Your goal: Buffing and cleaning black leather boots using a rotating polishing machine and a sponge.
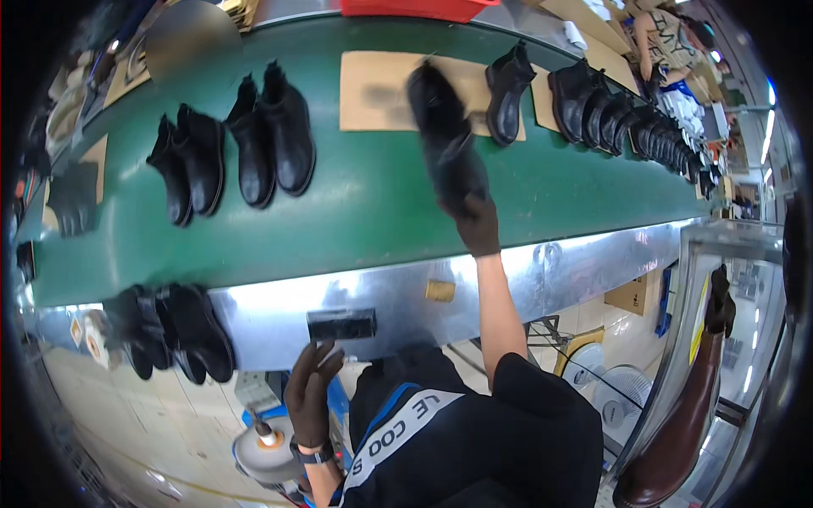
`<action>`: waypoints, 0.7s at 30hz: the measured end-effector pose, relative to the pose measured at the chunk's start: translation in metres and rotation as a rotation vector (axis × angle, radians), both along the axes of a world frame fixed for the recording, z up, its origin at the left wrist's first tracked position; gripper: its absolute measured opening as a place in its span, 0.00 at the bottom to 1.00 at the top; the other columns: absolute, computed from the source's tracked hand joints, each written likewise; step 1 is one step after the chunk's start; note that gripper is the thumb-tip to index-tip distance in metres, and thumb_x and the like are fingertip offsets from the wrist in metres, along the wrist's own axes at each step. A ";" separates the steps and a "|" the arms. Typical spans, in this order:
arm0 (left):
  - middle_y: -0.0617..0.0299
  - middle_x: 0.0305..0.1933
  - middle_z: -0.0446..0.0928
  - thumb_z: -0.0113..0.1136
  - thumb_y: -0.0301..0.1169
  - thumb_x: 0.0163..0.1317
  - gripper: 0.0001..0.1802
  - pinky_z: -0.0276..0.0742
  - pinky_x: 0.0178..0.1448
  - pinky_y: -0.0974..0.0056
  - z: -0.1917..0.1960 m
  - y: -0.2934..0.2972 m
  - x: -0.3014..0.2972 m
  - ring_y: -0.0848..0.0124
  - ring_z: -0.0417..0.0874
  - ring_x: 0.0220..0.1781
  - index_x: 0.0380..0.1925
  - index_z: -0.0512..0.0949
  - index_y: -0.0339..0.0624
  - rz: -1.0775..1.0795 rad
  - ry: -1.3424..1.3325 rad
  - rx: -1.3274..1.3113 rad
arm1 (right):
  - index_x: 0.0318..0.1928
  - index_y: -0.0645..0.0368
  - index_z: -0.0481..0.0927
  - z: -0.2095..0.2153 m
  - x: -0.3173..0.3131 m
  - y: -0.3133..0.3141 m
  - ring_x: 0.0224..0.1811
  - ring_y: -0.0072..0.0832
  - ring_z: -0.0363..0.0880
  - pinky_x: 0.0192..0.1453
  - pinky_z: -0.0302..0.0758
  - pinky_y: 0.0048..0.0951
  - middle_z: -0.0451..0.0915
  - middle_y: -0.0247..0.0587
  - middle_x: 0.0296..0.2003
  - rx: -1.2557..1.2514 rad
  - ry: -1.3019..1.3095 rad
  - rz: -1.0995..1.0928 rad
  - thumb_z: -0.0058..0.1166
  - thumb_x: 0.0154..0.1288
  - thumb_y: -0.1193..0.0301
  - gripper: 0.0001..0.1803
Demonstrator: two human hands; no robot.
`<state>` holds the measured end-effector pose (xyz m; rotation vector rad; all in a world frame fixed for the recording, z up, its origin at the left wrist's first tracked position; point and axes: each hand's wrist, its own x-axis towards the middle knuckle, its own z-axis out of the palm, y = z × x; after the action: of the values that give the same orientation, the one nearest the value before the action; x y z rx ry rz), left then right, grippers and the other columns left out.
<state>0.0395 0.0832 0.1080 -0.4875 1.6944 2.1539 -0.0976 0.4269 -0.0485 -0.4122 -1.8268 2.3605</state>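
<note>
My right hand (477,224), in a dark glove, grips a black ankle boot (447,140) by its toe end. That boot is blurred and held over the green table surface (364,203), partly in front of a cardboard sheet (373,76). A second black boot (508,102) rests at the sheet's right end. My left hand (312,394), also gloved, is by the table's near edge with its fingers apart and nothing in it. Just beyond its fingertips, a dark rectangular block (341,323) sits on the metal edge strip (406,296).
Two pairs of black boots (199,165) (275,140) stand at left. More boots (190,330) sit at the near left edge. A long boot row (593,106) runs right, toward another person (669,42). A red bin (419,8) lies beyond; fans (622,394) stand below.
</note>
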 end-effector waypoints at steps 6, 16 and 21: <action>0.46 0.53 0.71 0.44 0.28 0.64 0.22 0.71 0.56 0.59 -0.017 0.004 0.000 0.57 0.75 0.52 0.57 0.62 0.31 -0.015 -0.236 -0.070 | 0.55 0.69 0.63 -0.049 -0.133 0.110 0.56 0.47 0.66 0.56 0.74 0.41 0.67 0.56 0.52 -0.706 0.140 -0.157 0.47 0.61 0.68 0.24; 0.52 0.52 0.73 0.46 0.27 0.63 0.19 0.71 0.54 0.66 -0.012 0.005 0.013 0.65 0.76 0.50 0.55 0.66 0.33 -0.030 -0.285 -0.162 | 0.53 0.62 0.68 -0.038 -0.131 0.037 0.48 0.38 0.73 0.43 0.76 0.35 0.73 0.47 0.48 -0.539 -0.365 -0.540 0.54 0.56 0.66 0.25; 0.53 0.51 0.74 0.46 0.30 0.64 0.20 0.72 0.52 0.66 -0.044 -0.001 0.072 0.66 0.76 0.49 0.55 0.66 0.36 -0.037 -0.365 -0.165 | 0.40 0.59 0.77 0.006 -0.004 -0.051 0.31 0.21 0.77 0.31 0.74 0.22 0.79 0.35 0.33 0.222 -0.319 0.401 0.51 0.60 0.69 0.10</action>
<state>0.1112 0.0824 0.0642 -0.8309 1.6608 1.7735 -0.1021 0.3759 -0.0420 -0.4520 -2.4952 2.3974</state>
